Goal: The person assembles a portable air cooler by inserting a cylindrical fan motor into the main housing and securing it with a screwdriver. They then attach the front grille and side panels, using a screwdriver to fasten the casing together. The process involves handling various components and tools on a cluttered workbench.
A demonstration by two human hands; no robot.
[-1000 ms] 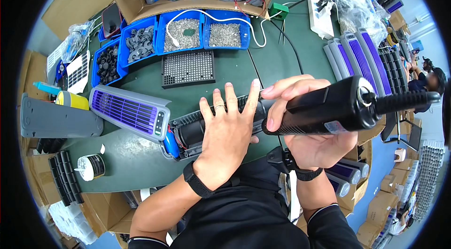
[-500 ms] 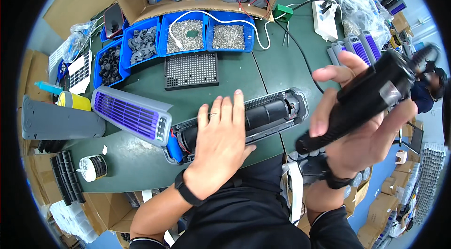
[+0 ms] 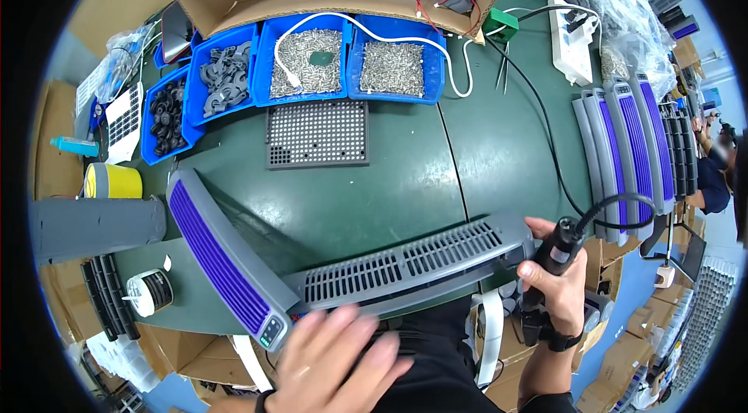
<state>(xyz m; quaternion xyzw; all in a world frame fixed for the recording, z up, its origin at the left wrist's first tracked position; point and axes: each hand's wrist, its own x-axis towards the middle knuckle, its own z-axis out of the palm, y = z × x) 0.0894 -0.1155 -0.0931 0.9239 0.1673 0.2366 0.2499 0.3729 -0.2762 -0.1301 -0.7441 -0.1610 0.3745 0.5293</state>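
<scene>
In my right hand is a black corded electric screwdriver, held with its cord end up. Fingers of that hand also reach the right end of a long grey slotted housing. The housing is tilted at the table's front edge, its vent slots showing and its inside hidden. My left hand hangs below the housing's left end, fingers spread and slightly blurred, holding nothing. A grey cover with a purple grille slants against that left end, its small button panel toward me.
Blue bins of screws, grey clips and black knobs line the back, before a carton of blue-and-grey parts. A black perforated tray lies mid-table. Purple-grilled units stand right, near a white power strip.
The housing has tipped over from its open side to its slotted side. My right hand lowered the screwdriver to the housing's end. My left hand came off toward me, and the purple-grilled cover swung round.
</scene>
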